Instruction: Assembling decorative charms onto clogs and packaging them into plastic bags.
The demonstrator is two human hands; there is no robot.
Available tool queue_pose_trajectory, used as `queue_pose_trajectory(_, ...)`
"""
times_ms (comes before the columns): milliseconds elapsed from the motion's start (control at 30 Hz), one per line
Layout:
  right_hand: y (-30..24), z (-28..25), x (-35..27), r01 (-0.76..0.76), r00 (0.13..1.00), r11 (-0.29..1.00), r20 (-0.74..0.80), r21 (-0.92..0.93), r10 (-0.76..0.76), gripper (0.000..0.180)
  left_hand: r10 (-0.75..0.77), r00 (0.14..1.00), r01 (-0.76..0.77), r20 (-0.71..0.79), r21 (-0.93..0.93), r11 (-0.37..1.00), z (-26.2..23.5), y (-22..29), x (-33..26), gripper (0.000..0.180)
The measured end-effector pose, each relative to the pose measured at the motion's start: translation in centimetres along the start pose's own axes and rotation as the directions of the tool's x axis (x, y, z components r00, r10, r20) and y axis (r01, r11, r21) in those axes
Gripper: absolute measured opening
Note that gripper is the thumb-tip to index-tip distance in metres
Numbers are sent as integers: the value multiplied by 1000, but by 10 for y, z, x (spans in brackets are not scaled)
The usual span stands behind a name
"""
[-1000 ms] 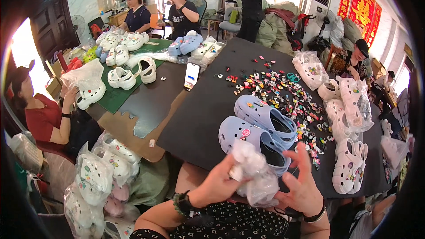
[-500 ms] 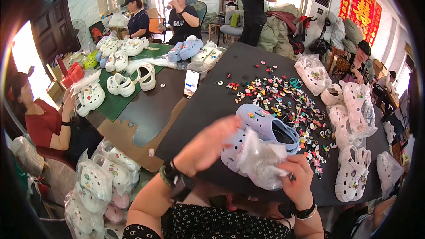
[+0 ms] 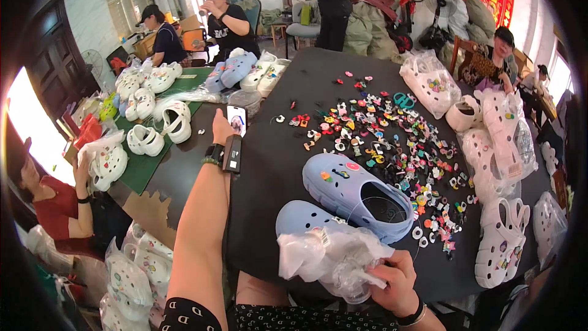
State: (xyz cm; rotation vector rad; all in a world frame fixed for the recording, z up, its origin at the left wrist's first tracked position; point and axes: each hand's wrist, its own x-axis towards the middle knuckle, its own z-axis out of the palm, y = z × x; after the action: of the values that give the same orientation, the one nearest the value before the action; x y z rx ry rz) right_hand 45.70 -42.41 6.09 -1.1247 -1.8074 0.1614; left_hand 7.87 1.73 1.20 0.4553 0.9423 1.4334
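Note:
My right hand (image 3: pixel 394 282) pinches a crumpled clear plastic bag (image 3: pixel 331 256) at the near table edge. The bag covers part of one light-blue clog (image 3: pixel 300 216). Its mate, another light-blue clog (image 3: pixel 343 187) decorated with small charms, lies against it with its heel toward the right. My left arm stretches forward, and my left hand (image 3: pixel 223 129) is at the left side of a phone (image 3: pixel 237 120) with a lit screen. The fingers of that hand look extended and do not wrap round the phone; whether they touch its screen is unclear.
Colourful shoe charms (image 3: pixel 392 141) are scattered over the dark table (image 3: pixel 269 178). Bagged white clogs (image 3: pixel 493 135) line its right side, with a white pair (image 3: pixel 501 242) nearer. More clogs stand on a green mat (image 3: pixel 144 165) at left. Several people sit or stand around.
My left hand has left the clogs and reached forward to the phone. My right hand still grips the plastic bag, now lower and nearer to me. The view has shifted.

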Motion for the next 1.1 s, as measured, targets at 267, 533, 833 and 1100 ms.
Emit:
queue_pose_trajectory(267, -7, -13, 21, 133, 986, 981, 80, 143, -145, 26, 147, 989, -150, 34, 106, 983, -3, 16, 34, 54)
queue_pose_trajectory(533, -13, -16, 33, 223, 972, 946, 24, 234, -235, 35, 601, 515, -484, 611, 786, -385, -45, 57, 32, 60)
queue_pose_trajectory(833, 1, -8, 9, 108, 993, 988, 44, 107, -114, 39, 202, 872, -388, 446, 375, 842, 121, 1, -252, 24)
queue_pose_trajectory(1100, -24, -31, 20, 61, 987, 996, -151, 72, -50, 31, -384, 453, -609, 804, 594, 525, 105, -10, -413, 104)
